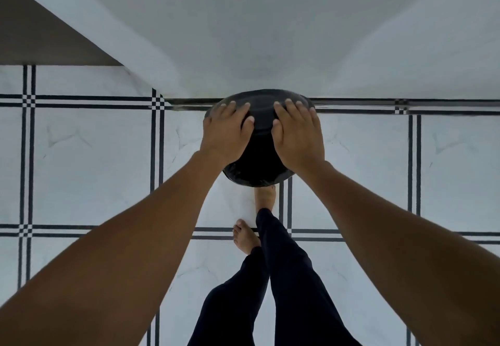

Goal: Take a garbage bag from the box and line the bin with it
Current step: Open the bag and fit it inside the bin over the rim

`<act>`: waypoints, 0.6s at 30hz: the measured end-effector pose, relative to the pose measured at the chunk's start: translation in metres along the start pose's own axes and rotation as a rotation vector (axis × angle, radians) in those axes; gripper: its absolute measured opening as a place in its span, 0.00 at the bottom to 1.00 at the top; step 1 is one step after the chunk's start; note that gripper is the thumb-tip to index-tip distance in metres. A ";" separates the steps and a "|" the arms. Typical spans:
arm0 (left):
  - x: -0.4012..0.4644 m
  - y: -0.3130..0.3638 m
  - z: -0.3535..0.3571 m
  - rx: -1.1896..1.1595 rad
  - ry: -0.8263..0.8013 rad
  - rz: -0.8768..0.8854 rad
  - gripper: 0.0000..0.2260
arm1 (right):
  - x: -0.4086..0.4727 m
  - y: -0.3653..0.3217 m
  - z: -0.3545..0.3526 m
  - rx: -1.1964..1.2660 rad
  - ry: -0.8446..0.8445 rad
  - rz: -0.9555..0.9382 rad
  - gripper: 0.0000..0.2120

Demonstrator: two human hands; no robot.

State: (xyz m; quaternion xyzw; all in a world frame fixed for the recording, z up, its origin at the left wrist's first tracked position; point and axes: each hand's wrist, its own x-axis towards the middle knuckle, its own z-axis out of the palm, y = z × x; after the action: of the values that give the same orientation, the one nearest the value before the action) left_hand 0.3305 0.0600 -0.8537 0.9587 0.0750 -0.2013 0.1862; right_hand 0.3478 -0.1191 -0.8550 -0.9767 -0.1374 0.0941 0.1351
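Note:
A round black bin (260, 140) stands on the tiled floor against the white wall. Shiny, wrinkled black plastic shows along its lower edge (257, 180); whether this is the garbage bag I cannot tell. My left hand (226, 132) lies on the near left side of the bin, fingers reaching over the top edge. My right hand (297, 132) lies on the near right side in the same way. Both palms press against the bin. No box is in view.
The white wall (257, 34) rises right behind the bin. The floor (94, 169) is white tile with dark double lines. My bare feet (244, 236) and dark trouser legs stand just in front of the bin. A dark surface (35, 34) fills the upper left corner.

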 end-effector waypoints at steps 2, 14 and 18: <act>-0.011 0.002 0.015 0.038 -0.025 0.007 0.24 | -0.012 0.000 0.011 -0.006 -0.036 0.001 0.26; -0.010 -0.036 0.160 0.263 -0.030 0.126 0.27 | -0.053 0.030 0.146 -0.087 -0.200 0.027 0.26; -0.010 -0.047 0.185 0.305 0.001 0.139 0.28 | -0.061 0.039 0.173 -0.100 -0.193 0.008 0.26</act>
State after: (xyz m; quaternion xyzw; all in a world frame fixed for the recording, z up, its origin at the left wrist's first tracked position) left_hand 0.2447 0.0310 -1.0222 0.9788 -0.0229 -0.1966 0.0520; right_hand 0.2618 -0.1321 -1.0213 -0.9692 -0.1506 0.1811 0.0721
